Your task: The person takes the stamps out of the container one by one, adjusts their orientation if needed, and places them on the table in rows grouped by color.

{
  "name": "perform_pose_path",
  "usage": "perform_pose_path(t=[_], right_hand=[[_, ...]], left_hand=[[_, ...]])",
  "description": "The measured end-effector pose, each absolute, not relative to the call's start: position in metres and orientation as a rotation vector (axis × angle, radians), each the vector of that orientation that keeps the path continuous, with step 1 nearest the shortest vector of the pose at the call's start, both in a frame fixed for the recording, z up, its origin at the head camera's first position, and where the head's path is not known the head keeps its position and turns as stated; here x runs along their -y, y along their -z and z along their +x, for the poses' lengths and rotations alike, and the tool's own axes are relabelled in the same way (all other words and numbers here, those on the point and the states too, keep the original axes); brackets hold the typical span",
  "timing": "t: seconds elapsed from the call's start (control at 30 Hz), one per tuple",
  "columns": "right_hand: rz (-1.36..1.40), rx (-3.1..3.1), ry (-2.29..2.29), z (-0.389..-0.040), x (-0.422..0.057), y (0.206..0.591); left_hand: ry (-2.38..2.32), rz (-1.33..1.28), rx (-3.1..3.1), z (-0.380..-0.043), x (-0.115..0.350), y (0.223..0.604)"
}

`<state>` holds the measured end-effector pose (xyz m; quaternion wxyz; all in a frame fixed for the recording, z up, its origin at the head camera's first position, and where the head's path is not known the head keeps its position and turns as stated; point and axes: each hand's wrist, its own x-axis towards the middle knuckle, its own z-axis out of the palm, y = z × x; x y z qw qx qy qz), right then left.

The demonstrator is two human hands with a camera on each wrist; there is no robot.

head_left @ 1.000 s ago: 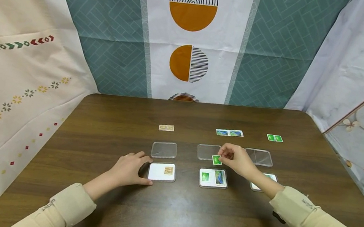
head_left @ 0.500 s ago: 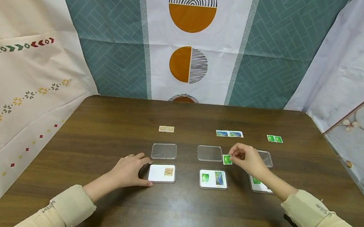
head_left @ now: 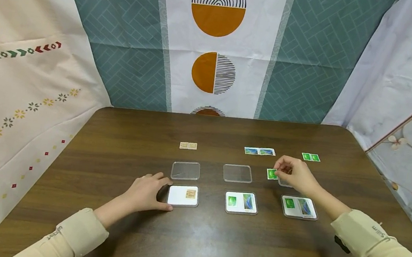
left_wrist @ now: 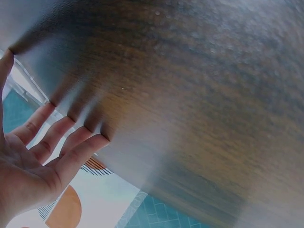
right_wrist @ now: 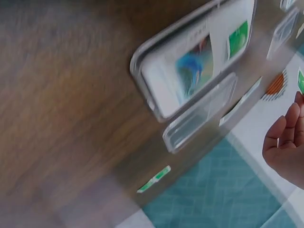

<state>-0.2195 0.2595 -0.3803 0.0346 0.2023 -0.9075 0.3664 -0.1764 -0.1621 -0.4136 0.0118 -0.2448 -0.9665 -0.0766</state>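
My right hand pinches a small green stamp by its edge, held over the table left of the right-hand clear lid, which the hand partly hides. In the right wrist view the same hand shows at the right edge. My left hand rests on the table with spread fingers; thumb and forefinger tips are right at the left corners of a white-backed case bearing one brown stamp. In the left wrist view the fingertips touch the tabletop.
The middle case and right case each hold a green and a blue stamp. Clear lids lie behind. Farther back are brown stamps, blue stamps and green stamps in pairs.
My right hand has carried the green stamp rightward and slightly back, from beside the middle lid to beside the right lid, uncovering the right case. The left hand has stayed put.
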Motion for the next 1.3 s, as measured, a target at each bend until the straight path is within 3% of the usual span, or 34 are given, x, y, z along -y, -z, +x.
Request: perform_pose_path(t=[1.3], right_hand=[[0.508,2.945,-0.821,-0.291,-0.327,0.369]], left_hand=[[0.244,-0.762,3.015,-0.176,0.163,0.414]])
